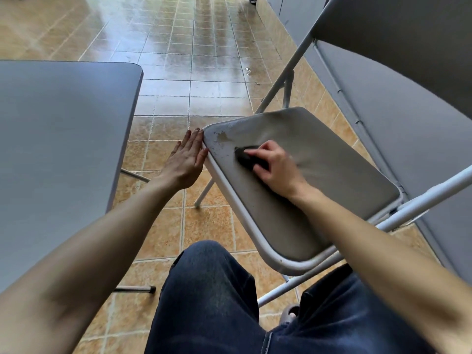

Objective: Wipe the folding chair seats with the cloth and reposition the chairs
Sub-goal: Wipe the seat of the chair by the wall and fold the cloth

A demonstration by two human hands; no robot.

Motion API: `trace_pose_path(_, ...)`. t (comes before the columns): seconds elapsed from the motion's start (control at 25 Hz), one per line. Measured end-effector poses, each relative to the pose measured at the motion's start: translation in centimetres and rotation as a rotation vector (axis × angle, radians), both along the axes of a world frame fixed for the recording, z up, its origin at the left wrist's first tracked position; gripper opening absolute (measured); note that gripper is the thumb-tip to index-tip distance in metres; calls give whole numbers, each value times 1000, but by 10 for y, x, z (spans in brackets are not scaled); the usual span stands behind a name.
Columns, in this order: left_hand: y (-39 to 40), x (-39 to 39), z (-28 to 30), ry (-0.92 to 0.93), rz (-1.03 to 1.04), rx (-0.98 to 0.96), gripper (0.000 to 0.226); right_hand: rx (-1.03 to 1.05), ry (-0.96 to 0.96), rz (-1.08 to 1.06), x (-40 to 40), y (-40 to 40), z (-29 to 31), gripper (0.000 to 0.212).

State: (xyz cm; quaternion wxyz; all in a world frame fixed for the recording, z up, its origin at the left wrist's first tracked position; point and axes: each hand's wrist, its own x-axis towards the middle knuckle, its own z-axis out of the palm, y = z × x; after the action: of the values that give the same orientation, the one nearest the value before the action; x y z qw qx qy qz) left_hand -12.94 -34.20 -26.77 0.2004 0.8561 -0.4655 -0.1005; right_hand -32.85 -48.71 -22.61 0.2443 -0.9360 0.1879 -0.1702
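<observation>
Cloth under clenched right hand

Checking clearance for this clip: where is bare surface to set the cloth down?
The chair seat is bare between the right hand and the backrest. The grey surface at left is bare. The seat's front corner is crowded: cloth, left hand.

head view, looking down (close), forward

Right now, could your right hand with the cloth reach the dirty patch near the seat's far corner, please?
Probably yes: the right hand presses the cloth on the seat just short of the dirty patch, with bare seat between.
</observation>
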Motion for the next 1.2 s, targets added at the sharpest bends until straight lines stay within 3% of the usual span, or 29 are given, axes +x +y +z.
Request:
trace_pose_path(0.12,1,-1,1,-5,1,3,59,-56,7,404,-37,39,8,38)
trace_pose_path(0.2,2,-2,2,-7,6,8,59,-136,11,517,-54,29,11,38)
trace_pose_path(0.28,1,-4,2,-11,10,2,59,-235,-14,464,-56,-2,6,39)
trace_pose_path(0.36,1,-6,1,-10,17,-9,59,-281,-23,256,-41,-39,-4,42)
trace_pose_path(0.48,1,-10,-2,-17,38,-30,59,-230,43,-158,11,-76,-11,41)
trace_pose_path(0.56,1,-11,-1,-33,45,-19,59,-146,74,-300,52,-78,-11,39)
trace_pose_path(0.64,1,-12,0,-45,44,4,59,-102,81,-251,81,-57,-6,38)
trace_pose_path(0.72,1,-11,1,-50,46,10,59,-104,60,-54,85,-23,-2,39)
trace_pose_path(0.88,2,-6,1,-33,27,11,59,-137,1,312,30,16,7,40)
trace_pose_path(1.0,1,-5,1,-22,22,4,59,-235,20,469,0,-10,10,40)
trace_pose_path(1.08,0,-6,0,-12,20,5,59,-315,27,377,9,-40,3,42)
trace_pose_path(1.2,1,-5,0,11,26,-5,59,-256,41,10,64,-72,-4,40)
